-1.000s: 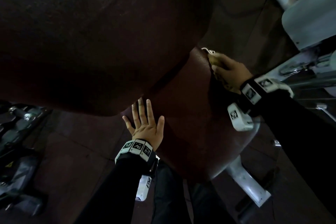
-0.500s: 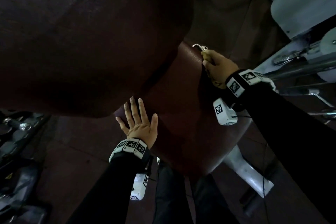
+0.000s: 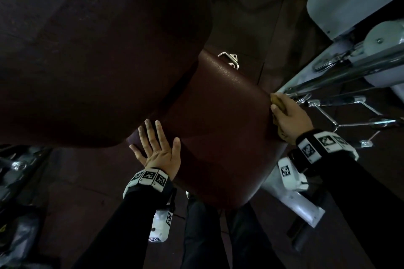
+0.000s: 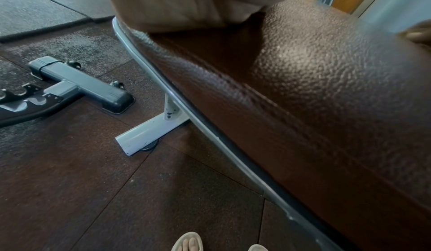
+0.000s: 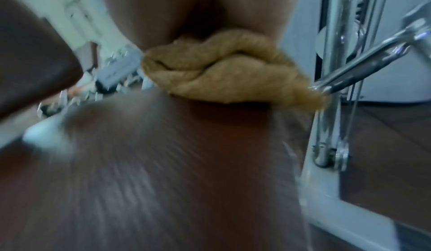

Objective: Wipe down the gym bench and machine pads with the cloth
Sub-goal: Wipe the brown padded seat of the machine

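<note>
Left fingers (image 3: 153,135): spread straight, flat on the seat pad (image 3: 218,126) lower centre, likely to brace it.
Left hand (image 3: 158,150): holds nothing.
Right hand (image 3: 288,118): at the pad's right edge, fingers curled round the bunched tan cloth (image 5: 231,70), pressing it on for wiping.
Machine frame (image 3: 349,67): upper right.

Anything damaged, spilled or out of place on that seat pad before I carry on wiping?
Nothing stands out. The brown seat pad looks intact, the right hand grips the tan cloth at its edge.
</note>
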